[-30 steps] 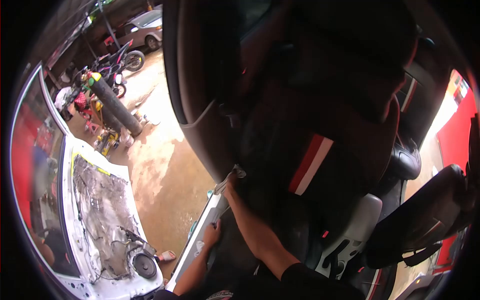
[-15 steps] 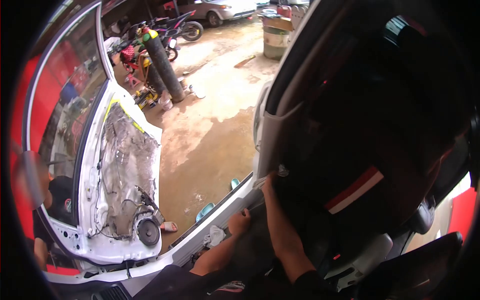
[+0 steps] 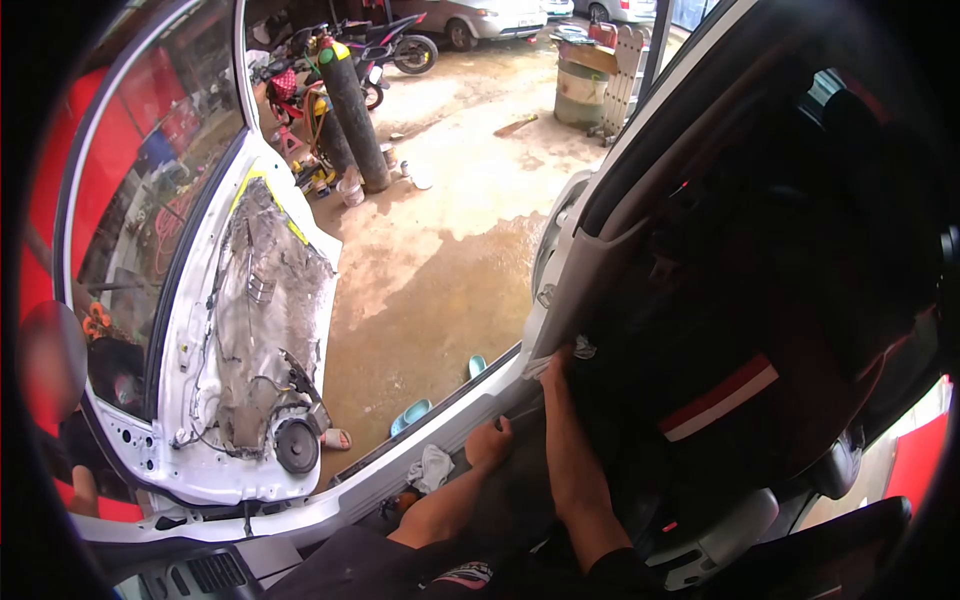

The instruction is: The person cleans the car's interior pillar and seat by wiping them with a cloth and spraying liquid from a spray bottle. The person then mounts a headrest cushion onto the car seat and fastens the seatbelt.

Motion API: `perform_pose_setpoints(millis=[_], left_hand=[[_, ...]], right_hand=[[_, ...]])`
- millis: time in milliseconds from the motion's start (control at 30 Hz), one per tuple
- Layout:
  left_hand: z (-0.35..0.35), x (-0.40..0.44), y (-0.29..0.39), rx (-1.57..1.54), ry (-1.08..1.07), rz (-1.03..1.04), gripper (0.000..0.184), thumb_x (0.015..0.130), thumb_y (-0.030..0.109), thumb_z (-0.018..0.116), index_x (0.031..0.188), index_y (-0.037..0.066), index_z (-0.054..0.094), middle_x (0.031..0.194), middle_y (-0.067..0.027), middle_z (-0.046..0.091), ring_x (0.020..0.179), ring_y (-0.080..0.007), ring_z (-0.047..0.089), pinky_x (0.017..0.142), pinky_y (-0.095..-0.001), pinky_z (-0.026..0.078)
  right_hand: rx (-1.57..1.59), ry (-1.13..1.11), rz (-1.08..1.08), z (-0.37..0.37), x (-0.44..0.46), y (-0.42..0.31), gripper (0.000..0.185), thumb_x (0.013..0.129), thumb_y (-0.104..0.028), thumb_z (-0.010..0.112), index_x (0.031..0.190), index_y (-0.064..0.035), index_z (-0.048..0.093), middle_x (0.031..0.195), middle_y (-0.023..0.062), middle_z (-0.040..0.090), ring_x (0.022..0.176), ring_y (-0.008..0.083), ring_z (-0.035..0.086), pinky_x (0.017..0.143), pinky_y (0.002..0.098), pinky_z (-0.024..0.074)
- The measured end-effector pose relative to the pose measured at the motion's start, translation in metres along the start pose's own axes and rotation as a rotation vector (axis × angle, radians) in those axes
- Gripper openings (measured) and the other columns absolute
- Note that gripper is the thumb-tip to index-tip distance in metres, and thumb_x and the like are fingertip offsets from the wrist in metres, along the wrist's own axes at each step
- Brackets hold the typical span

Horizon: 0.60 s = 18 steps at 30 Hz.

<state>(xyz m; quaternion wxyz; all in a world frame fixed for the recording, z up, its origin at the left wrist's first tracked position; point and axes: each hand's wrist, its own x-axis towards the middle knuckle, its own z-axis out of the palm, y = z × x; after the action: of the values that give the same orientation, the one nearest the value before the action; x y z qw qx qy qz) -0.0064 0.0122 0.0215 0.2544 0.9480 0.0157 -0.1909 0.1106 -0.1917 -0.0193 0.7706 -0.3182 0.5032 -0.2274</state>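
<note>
My left hand (image 3: 489,441) is closed just above the white door sill (image 3: 455,425); whether anything is inside its fingers is too small to tell. A crumpled white cloth (image 3: 430,469) lies on the sill beside it. My right hand (image 3: 560,366) reaches forward to the base of the door pillar, its fingers mostly hidden in shadow against the trim (image 3: 572,310). A small pale, shiny piece (image 3: 584,347) shows just right of its fingertips. The dark seat (image 3: 720,330), with a red and white stripe, is to the right of my right arm.
At left stands the open car door (image 3: 185,400), its inner panel off and a speaker (image 3: 297,446) exposed. Outside are teal slippers (image 3: 411,416), a gas cylinder (image 3: 352,115), motorcycles (image 3: 410,50), a drum (image 3: 580,92) and parked cars (image 3: 480,22). A centre console (image 3: 725,535) is at lower right.
The view has swung rightward in the picture, showing more ground, the drum and the dashboard edge. My right hand stays by the pillar base; my left hand stays near the sill.
</note>
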Motion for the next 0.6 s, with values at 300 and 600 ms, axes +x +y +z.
perform_pose_setpoints(millis=[300, 600], left_hand=[[-0.002, -0.001, 0.000, 0.007, 0.001, 0.002, 0.053, 0.094, 0.051, 0.046, 0.096, 0.007, 0.076, 0.093, -0.0237, 0.072, 0.092, -0.0426, 0.069, 0.085, -0.0510, 0.053], [0.002, 0.001, -0.004, 0.004, -0.001, -0.001, 0.053, 0.094, 0.050, 0.046, 0.094, 0.006, 0.076, 0.093, -0.0240, 0.072, 0.091, -0.0423, 0.069, 0.084, -0.0510, 0.053]], right_hand=[[0.187, -0.070, -0.005, -0.001, 0.017, 0.016, 0.047, 0.104, -0.044, 0.038, 0.128, -0.0088, 0.058, 0.124, 0.0078, 0.063, 0.112, 0.0264, 0.062, 0.094, 0.0397, 0.0513], [0.189, -0.034, 0.049, -0.003, 0.030, 0.024, 0.048, 0.104, -0.046, 0.038, 0.127, -0.0097, 0.059, 0.126, 0.0058, 0.063, 0.114, 0.0270, 0.061, 0.098, 0.0403, 0.0488]])
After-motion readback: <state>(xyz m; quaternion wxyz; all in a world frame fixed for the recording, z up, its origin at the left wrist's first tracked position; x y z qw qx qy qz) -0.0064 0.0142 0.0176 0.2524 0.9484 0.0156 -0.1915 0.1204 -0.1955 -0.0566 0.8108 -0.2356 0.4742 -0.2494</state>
